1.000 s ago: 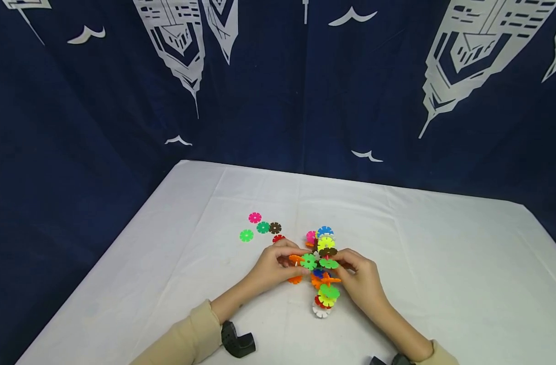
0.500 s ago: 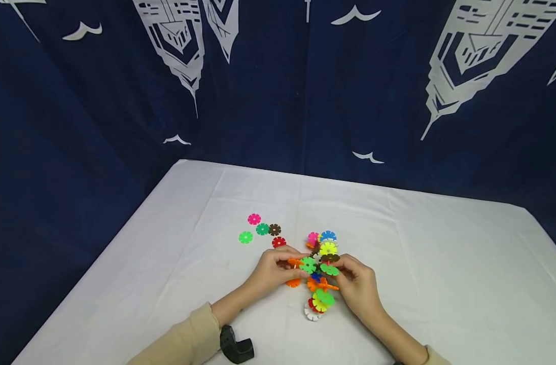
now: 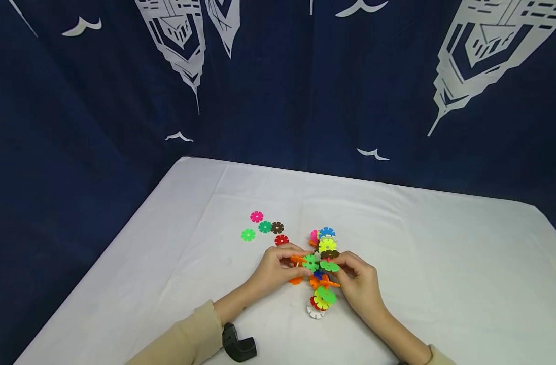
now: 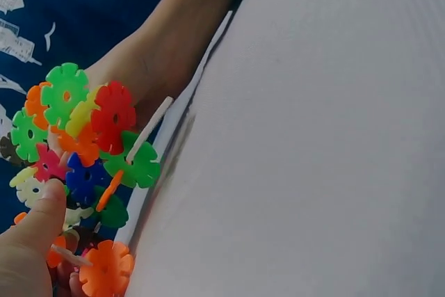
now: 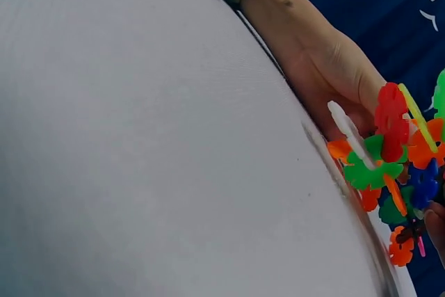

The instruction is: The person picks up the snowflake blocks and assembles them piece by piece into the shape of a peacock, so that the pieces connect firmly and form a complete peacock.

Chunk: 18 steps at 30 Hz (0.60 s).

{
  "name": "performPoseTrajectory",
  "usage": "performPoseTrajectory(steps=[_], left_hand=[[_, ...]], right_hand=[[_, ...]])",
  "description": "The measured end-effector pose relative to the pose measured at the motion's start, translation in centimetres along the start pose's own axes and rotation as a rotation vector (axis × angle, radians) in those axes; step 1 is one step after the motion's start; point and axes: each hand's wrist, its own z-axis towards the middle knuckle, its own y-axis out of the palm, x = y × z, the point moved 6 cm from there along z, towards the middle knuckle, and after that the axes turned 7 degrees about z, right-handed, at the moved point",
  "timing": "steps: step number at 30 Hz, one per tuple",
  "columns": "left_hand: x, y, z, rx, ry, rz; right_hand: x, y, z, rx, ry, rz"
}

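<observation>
A model of many interlocked plastic flower discs (image 3: 327, 245), in several colours, is held above the white table between both hands. My left hand (image 3: 271, 268) pinches its left side, thumb and fingers by a green disc (image 3: 311, 262) and an orange one. From the other side my right hand (image 3: 362, 284) grips it at the middle, next to a flat green disc (image 3: 329, 265); its fingertips are partly hidden. A white disc (image 3: 316, 310) ends the lower part. The left wrist view shows a blue disc (image 4: 85, 170) beside the left thumb (image 4: 43, 217).
Loose discs lie beyond the left hand: pink (image 3: 256, 217), light green (image 3: 248, 234), teal (image 3: 265, 227), brown (image 3: 277, 227) and red (image 3: 281, 240). A white cloth covers the table (image 3: 442, 263). Behind it hangs a dark blue printed curtain (image 3: 269, 101).
The model's lower end with the white disc has swung slightly left. Both hands keep their hold, almost in place. The head view has shifted a little.
</observation>
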Motion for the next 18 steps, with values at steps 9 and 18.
performPoseTrajectory(steps=[9, 18], left_hand=[[-3.1, 0.2, 0.8, -0.041, 0.031, 0.028], [-3.4, 0.0, 3.0, -0.157, 0.053, 0.452]], right_hand=[[2.1, -1.4, -0.4, 0.048, 0.081, -0.095], [5.6, -3.4, 0.0, 0.030, 0.186, -0.063]])
